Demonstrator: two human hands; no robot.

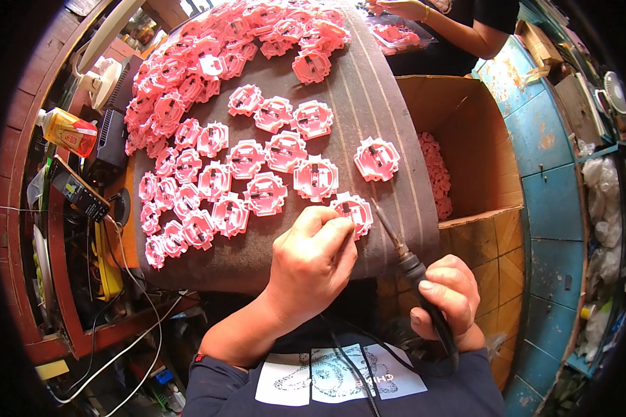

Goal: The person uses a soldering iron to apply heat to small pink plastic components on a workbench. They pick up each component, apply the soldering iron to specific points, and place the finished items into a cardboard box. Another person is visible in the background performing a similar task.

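Note:
My left hand (313,260) pinches the edge of a pink round plastic part (352,210) lying on the dark mat (389,111) near its front edge. My right hand (445,295) grips the black handle of a soldering iron (402,250), whose tip points up and left, just right of that part. Several more pink parts (271,167) lie in rows on the mat, and a heap of them (243,35) covers its far end.
A cardboard box (466,132) holding pink parts stands right of the mat. Another person's hand (403,8) rests on a clear tray at the top. A yellow bottle (68,131), a black device (80,189) and cables crowd the left shelf.

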